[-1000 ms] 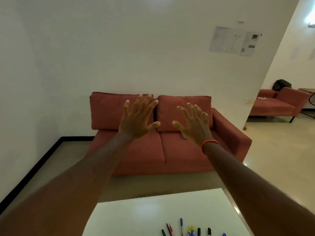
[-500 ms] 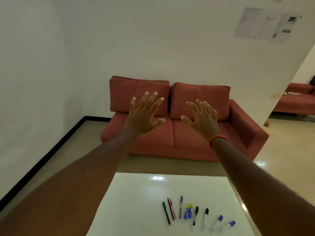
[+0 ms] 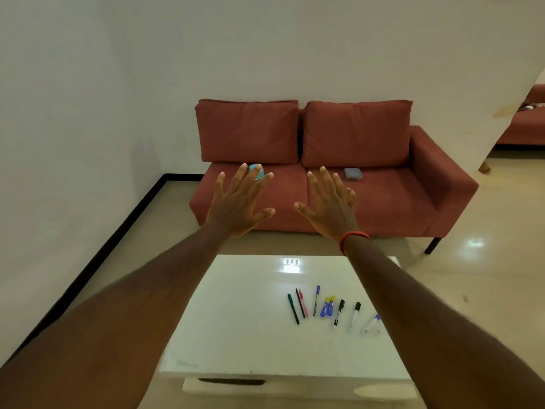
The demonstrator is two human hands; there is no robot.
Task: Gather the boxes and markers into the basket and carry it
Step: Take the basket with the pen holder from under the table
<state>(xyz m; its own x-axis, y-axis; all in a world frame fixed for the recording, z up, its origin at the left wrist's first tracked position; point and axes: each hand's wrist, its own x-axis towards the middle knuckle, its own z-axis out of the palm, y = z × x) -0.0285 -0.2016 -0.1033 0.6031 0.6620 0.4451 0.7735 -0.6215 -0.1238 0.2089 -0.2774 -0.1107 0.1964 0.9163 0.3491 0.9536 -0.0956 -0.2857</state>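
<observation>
Slim coloured markers (image 3: 327,308) lie in a row on the glossy white tabletop (image 3: 236,335). The left hand (image 3: 239,206) and right hand (image 3: 330,209) hover splayed and empty; better to bunch them before lifting.

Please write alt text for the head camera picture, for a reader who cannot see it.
The left hand and right hand are held up, open and spread, holding nothing; below them a white table bears a row of markers. Behind it, a red sofa bears a grey-blue box and a teal thing, partly hidden by the left hand.
</observation>
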